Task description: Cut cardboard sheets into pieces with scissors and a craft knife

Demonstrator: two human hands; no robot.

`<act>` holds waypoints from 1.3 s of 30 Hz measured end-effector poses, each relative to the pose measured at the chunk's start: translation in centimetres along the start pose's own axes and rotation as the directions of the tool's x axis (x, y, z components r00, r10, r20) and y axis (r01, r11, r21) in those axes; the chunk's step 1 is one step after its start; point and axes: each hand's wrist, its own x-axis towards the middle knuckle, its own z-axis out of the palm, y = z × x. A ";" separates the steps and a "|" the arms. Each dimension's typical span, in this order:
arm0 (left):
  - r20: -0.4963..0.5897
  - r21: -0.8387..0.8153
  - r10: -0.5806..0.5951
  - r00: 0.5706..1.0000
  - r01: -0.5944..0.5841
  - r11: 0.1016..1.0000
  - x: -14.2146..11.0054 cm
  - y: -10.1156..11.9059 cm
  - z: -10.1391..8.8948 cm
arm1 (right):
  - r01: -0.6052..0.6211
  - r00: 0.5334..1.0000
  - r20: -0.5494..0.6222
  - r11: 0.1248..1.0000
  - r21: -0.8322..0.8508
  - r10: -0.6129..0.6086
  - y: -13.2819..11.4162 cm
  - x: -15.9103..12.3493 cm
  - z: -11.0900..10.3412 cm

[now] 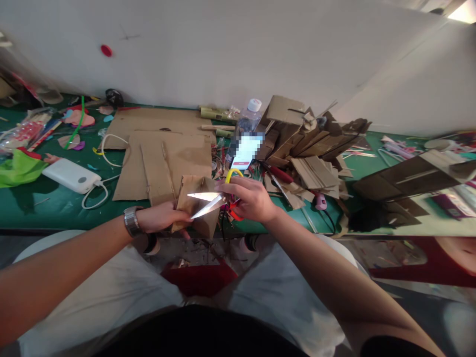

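Near the middle of the front edge of the green tabletop (107, 218), the left hand (159, 217) pinches the left side of a folded cardboard piece (208, 220), thumb on top and fingertips showing beneath, nearly closed. From the piece's other side, the right hand (253, 198) grips a pair of scissors (208, 207), its fingers curled about the yellow and orange handles. The blades stand clearly apart, and their long axis runs roughly along the front edge, points toward the left hand. One blade slants nearer that edge, its tip right by the left thumb; the other lies farther in. Both show across the cardboard piece, but I can't tell whether they touch it. The right hand is nearer the handles, the left nearer the points. A flat cardboard sheet (193, 153) lies just beyond, a lit phone (247, 148) beyond the right hand.
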 end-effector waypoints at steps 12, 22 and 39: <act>-0.087 0.039 0.033 0.996 -0.030 0.999 0.1 0.7 -0.1 | -0.210 0.974 -0.062 0.972 0.104 0.217 -0.7 -0.2 -0.8; -0.139 0.102 -0.015 0.990 0.029 0.994 0.1 0.6 -0.9 | -0.572 0.756 -0.026 0.680 0.459 0.654 -0.2 -0.6 -1.1; -0.516 -0.098 0.248 0.820 -0.344 0.934 1.7 0.0 -2.5 | -0.802 0.534 0.169 0.559 -0.211 0.829 2.1 -0.9 -2.8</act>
